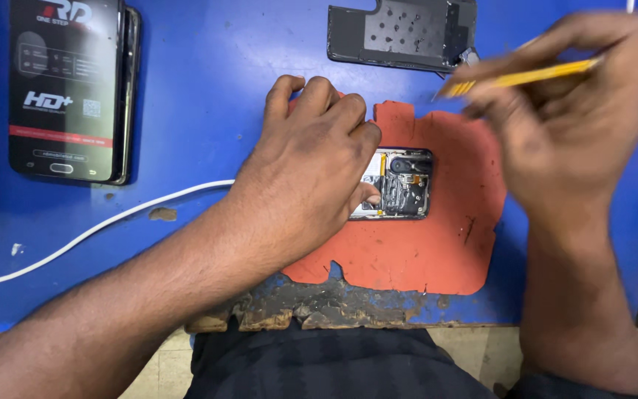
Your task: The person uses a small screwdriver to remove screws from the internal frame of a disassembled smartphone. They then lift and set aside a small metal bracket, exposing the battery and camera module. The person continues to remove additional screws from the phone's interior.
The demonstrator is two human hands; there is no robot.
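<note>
Left hand (pixel 311 159) lies fingers-down on an opened phone (pixel 400 185) on the red mat (pixel 437 244). Right hand (pixel 563 111), raised beyond it, pinches a yellow tool (pixel 533 75). A black rectangular package (pixel 64 85) lies far left on the blue bench (pixel 201 74).

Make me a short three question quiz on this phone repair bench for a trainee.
1. True or false: the opened phone lies on the red mat.
2. Which hand holds the yellow tool: A left hand, B right hand?
3. What colour is the cable crossing the blue table?

Key: 1 true. 2 B. 3 white.
</note>
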